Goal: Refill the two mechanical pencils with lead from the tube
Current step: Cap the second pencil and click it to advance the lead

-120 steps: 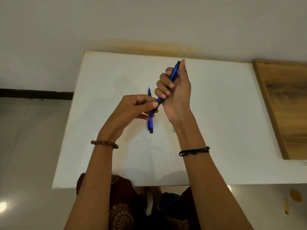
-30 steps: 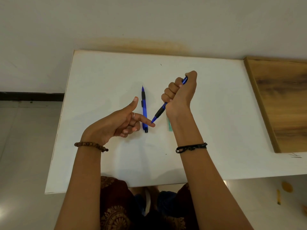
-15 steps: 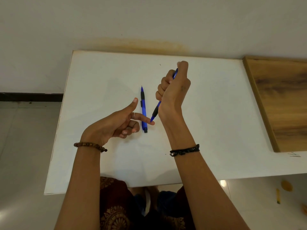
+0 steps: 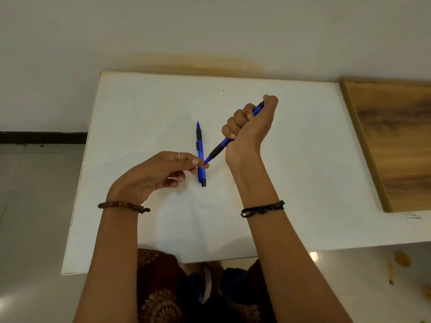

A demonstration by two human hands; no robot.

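My right hand (image 4: 249, 134) grips a blue mechanical pencil (image 4: 218, 150) in a fist above the white table (image 4: 303, 164), thumb on its top end. The pencil slants down to the left. Its tip meets the fingertips of my left hand (image 4: 154, 176), whose thumb and forefinger pinch together at the tip. Any lead between them is too thin to see. A second blue pencil (image 4: 199, 138) lies flat on the table just behind those fingertips, point away from me. The lead tube is not visible.
A wooden board (image 4: 396, 141) lies on the table's right side. The table's left edge drops to a tiled floor (image 4: 35, 206). Small yellow scraps (image 4: 401, 259) lie on the floor at the lower right. My lap is under the near edge.
My left thumb, raised before, has come down to meet the forefinger at the pencil tip. My right hand has tilted the pencil's top end to the right.
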